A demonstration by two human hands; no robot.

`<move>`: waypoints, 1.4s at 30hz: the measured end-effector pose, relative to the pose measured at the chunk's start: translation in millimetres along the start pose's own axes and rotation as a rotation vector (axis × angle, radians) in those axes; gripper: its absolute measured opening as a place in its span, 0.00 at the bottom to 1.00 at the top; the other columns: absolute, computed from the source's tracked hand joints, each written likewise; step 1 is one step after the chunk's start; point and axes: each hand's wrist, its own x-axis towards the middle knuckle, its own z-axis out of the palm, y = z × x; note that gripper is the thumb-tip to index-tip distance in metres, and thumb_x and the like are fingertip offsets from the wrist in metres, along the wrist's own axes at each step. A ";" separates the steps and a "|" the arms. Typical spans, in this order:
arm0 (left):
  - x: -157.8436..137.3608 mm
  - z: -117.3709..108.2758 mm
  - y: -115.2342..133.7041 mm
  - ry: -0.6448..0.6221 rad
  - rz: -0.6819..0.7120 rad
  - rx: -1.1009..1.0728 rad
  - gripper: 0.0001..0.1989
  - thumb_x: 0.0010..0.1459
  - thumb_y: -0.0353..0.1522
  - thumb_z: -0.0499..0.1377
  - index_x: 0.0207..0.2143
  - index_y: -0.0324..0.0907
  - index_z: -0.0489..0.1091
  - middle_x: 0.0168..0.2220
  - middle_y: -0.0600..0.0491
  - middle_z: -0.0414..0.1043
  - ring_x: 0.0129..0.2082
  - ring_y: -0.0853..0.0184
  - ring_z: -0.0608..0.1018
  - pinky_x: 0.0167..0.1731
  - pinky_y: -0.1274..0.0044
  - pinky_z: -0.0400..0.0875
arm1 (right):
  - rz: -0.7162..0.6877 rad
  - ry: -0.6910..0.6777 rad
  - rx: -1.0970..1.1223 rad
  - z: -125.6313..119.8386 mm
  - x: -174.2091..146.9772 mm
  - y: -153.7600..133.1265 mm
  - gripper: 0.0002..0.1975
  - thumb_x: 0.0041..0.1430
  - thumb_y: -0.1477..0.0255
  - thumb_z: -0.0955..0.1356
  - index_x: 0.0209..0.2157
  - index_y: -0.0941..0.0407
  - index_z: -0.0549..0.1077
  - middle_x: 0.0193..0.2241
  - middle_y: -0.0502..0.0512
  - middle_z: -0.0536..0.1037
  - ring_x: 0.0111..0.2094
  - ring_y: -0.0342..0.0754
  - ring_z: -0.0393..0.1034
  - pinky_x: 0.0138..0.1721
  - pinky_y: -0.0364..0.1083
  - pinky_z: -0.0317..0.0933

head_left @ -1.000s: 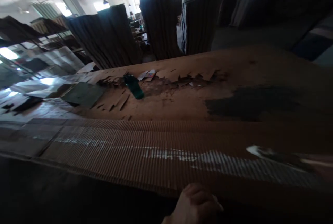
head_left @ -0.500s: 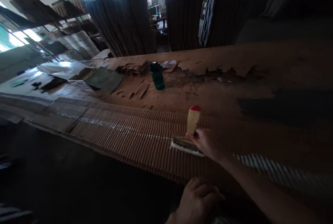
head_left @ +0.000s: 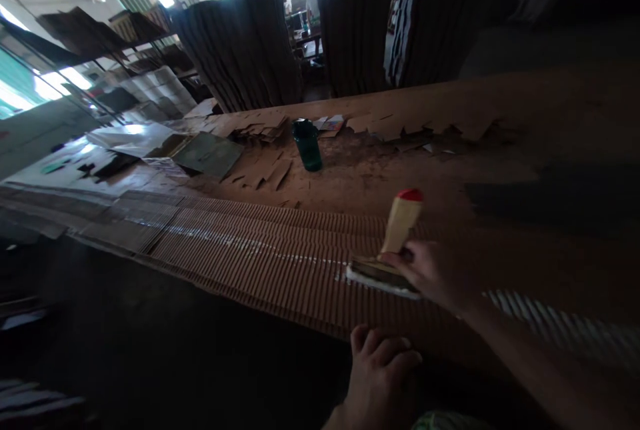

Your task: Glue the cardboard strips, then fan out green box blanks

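Note:
My right hand (head_left: 425,270) grips a wide, flat glue brush (head_left: 383,277) near the base of its pale, red-tipped handle. White paste coats its bristles, which rest on rows of overlapping corrugated cardboard strips (head_left: 280,257). A broken white trail runs along the ridges to the left of the brush, and broader white streaks (head_left: 530,313) lie to the right, partly behind my forearm. Close to the near edge of the cardboard is my left hand (head_left: 380,363), its fingers curled inward; whatever lies under them is hidden.
A dark green bottle (head_left: 308,147) stands on the table behind the strips. Torn cardboard scraps (head_left: 265,129) and a grey-green sheet (head_left: 213,155) lie around it. Tall dark stacks (head_left: 240,43) rise beyond the table. Far back, a person (head_left: 313,3) stands between stacks.
My right hand and the brush have shifted rightward along the strips, with the handle leaning more to the right. Fresh white dabs show where the brush was. My left hand has moved slightly.

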 end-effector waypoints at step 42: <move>-15.5 20.0 15.0 0.011 -0.055 -0.052 0.13 0.54 0.30 0.60 0.43 0.50 0.74 0.43 0.55 0.78 0.47 0.62 0.75 0.56 0.63 0.58 | 0.049 0.005 -0.075 -62.6 -42.9 86.6 0.25 0.53 0.47 0.63 0.25 0.54 0.76 0.19 0.54 0.78 0.21 0.50 0.72 0.24 0.45 0.59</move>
